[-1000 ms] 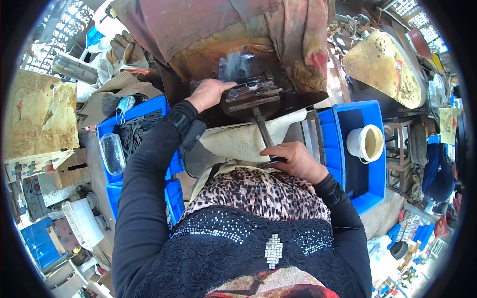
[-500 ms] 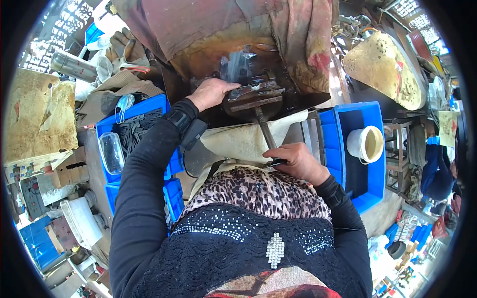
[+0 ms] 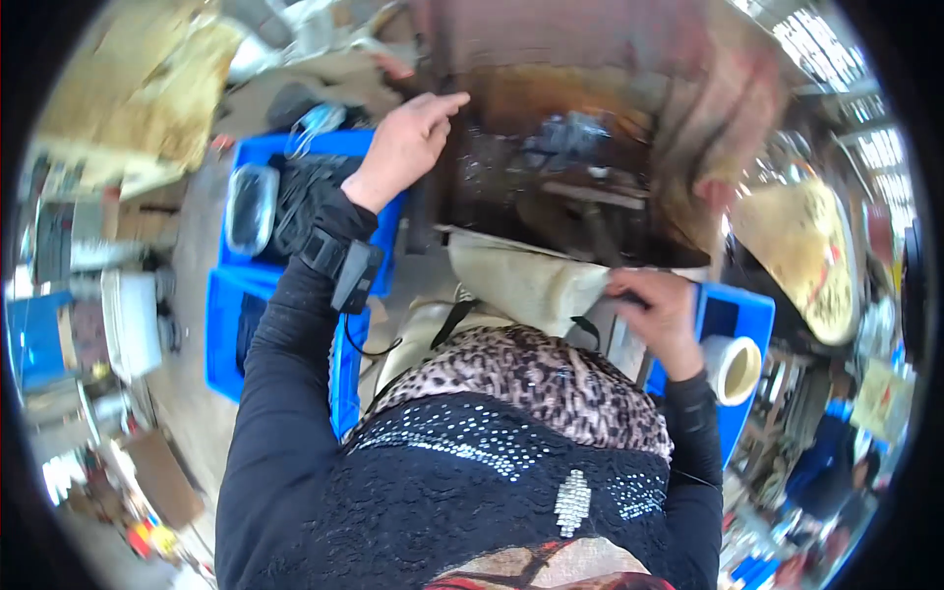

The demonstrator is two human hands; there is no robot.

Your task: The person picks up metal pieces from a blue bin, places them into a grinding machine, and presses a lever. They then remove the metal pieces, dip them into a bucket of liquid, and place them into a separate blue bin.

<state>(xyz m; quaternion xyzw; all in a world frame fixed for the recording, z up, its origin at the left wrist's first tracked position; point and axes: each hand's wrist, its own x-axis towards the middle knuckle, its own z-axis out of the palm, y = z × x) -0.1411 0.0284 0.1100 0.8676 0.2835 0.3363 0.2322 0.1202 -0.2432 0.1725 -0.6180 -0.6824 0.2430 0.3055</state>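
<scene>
My left hand (image 3: 405, 147) is raised beside the left edge of a wet, dark machine trough (image 3: 482, 187). Its index finger stretches to the right, and no object shows in it. Inside the trough lie a blurred flat bar (image 3: 595, 195) and a grey-blue splash of water (image 3: 565, 138). My right hand (image 3: 664, 315) is at the trough's front right, beside a pale cloth apron (image 3: 521, 280). Its fingers are curled, with something dark at them that blur keeps me from naming.
To the left, a blue bin (image 3: 261, 147) holds dark strips and a clear plastic container (image 3: 252, 208). Another blue bin (image 3: 730, 305) stands at the right with a white bucket (image 3: 733, 370). Stained cloth (image 3: 678, 147) drapes over the machine.
My left hand has come off the bar and moved up and left, out of the trough. My right hand has shifted right, away from the rod's end. The whole view has swung.
</scene>
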